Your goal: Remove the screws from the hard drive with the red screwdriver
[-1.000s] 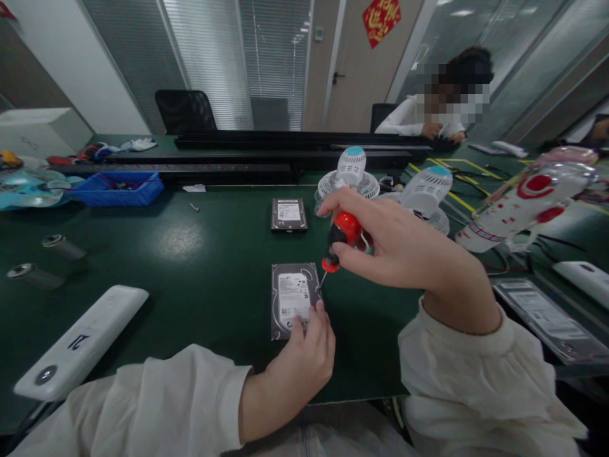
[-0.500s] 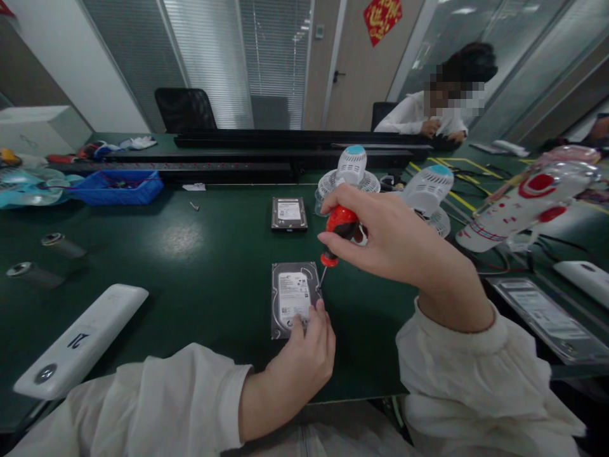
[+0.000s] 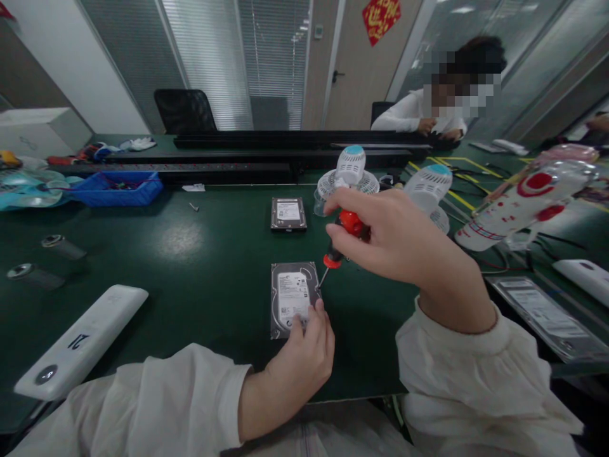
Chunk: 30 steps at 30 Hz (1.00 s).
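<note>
A hard drive with a white label lies flat on the green table in front of me. My left hand grips its lower right corner, fingertips on the label and along the right edge. In my right hand is a screwdriver with a red and black handle, held between thumb and fingers. The shaft slants down to the left, and its tip meets the drive's right edge, near the middle. A second hard drive rests farther back, touched by neither hand.
White fans stand behind my right hand, with a printed bottle farther right. A blue bin and metal cylinders are on the left, near a white device. Across the table sits a person.
My right hand has turned the screwdriver handle slightly and shifted a little to the right, so the shaft leans more. My left hand and both drives stay put.
</note>
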{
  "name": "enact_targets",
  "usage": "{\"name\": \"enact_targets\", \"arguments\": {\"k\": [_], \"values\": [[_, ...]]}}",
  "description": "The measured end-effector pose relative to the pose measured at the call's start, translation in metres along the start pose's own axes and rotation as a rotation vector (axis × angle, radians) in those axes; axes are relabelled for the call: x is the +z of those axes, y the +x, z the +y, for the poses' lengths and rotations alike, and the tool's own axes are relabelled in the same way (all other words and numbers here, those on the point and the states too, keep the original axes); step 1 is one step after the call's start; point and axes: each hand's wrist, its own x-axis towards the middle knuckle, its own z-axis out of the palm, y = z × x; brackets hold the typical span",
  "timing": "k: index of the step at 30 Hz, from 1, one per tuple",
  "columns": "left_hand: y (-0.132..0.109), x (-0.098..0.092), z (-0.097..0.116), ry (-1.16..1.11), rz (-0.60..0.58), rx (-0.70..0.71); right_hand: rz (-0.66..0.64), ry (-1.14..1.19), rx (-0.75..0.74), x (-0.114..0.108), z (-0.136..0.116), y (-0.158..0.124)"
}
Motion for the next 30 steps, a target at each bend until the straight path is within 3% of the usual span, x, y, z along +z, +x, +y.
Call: {"name": "enact_targets", "arguments": {"k": [4, 10, 17, 23, 30], "values": [[0.0, 0.0, 0.0, 0.016, -0.003, 0.003, 0.059, -0.168, 0.099, 0.001, 0.0, -0.002], [0.0, 0.0, -0.001, 0.019, 0.014, -0.008, -0.032, 0.093, -0.099, -0.001, 0.009, -0.003], [-0.001, 0.001, 0.001, 0.018, 0.016, -0.007, 0.024, -0.066, 0.024, 0.005, 0.002, 0.0], [0.0, 0.002, 0.001, 0.025, 0.015, -0.024, 0.038, 0.114, -0.131, 0.008, 0.002, -0.002], [0.0, 0.001, 0.001, 0.017, -0.001, -0.003, 0.13, -0.149, 0.088, 0.016, -0.014, 0.001]]}}
